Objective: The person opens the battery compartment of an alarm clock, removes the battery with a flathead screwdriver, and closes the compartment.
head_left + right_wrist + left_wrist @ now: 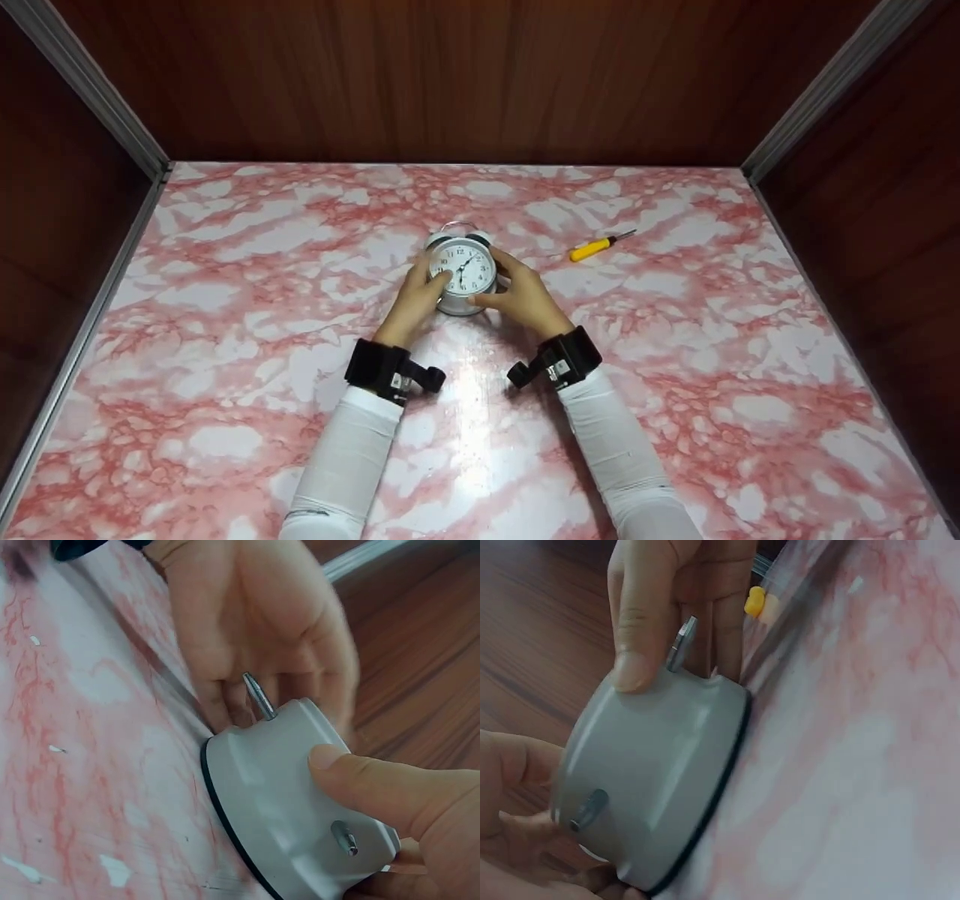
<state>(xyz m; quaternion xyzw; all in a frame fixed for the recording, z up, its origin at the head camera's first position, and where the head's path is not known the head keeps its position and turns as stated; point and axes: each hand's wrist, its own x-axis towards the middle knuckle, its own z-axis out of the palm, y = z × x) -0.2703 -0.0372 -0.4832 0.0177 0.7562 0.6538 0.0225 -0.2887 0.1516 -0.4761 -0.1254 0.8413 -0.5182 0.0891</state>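
Note:
A white twin-bell alarm clock [463, 267] lies face up on the table, its dark back ring against the surface. Its two short metal legs [259, 697] point toward me in both wrist views. My left hand [415, 300] grips the clock's left side, the thumb over the left part of the dial. At the opposite side my right hand [525, 296] holds the casing, its thumb on the lower side wall and its fingers around the right edge. Some fingertips of both hands are hidden behind the clock.
A screwdriver with a yellow handle [591, 250] lies to the right of the clock, tip pointing up and right. The red-and-white marbled table [262, 360] is bounded by dark wood panels [465, 82] at the back and sides.

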